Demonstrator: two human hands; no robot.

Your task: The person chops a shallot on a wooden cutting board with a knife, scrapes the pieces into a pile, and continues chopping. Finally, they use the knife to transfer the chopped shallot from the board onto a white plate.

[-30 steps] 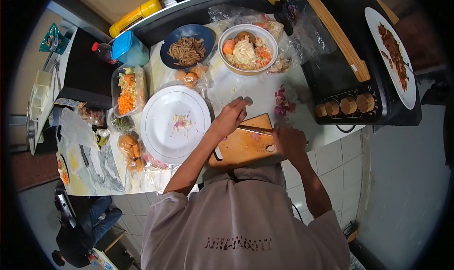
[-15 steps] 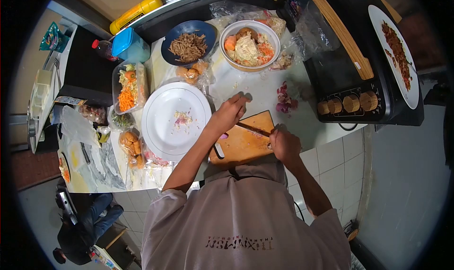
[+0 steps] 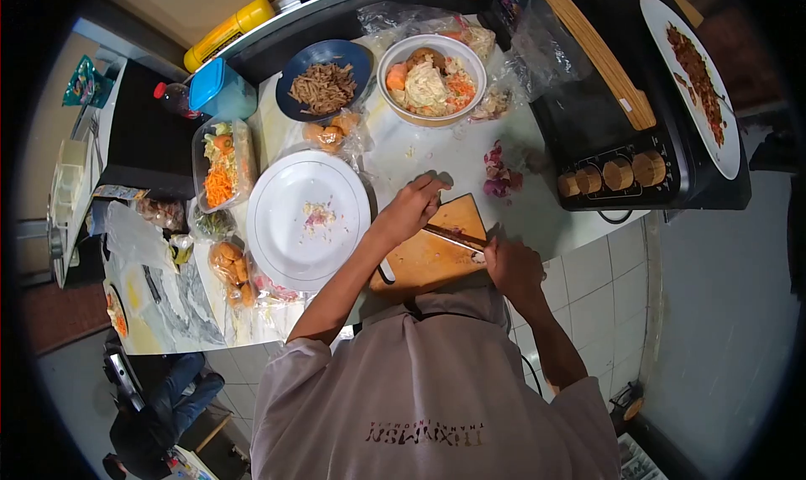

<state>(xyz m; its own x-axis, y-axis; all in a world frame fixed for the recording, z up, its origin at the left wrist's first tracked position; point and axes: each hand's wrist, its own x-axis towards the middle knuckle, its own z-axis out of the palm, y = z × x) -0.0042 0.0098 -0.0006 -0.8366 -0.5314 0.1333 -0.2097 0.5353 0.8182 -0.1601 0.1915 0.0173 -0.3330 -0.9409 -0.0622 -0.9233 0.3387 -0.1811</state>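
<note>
My right hand (image 3: 514,268) is closed around the handle of a knife (image 3: 453,238), its blade lying across the wooden cutting board (image 3: 420,266). My left hand (image 3: 411,207) is over the board's left edge by the blade's tip. Its fingers reach forward, somewhat bent, with nothing visible in them. Small chopped purple bits (image 3: 457,230) lie along the blade. To the left, a white plate (image 3: 285,249) carries a little heap of finely chopped pale and purple bits (image 3: 317,218). Purple-red peelings (image 3: 497,173) lie on the counter beyond the board.
Behind stand a bowl of mixed food (image 3: 431,119) and a dark blue bowl of brown strips (image 3: 290,94). A tub of shredded vegetables (image 3: 222,165) and bagged brown rolls (image 3: 228,263) are at left. The stove (image 3: 617,165) borders the right. A person (image 3: 159,421) sits lower left.
The knife's blade has tilted slightly, and my right hand has shifted a little right and down. My left hand has moved slightly left. The whole view has shifted a bit.
</note>
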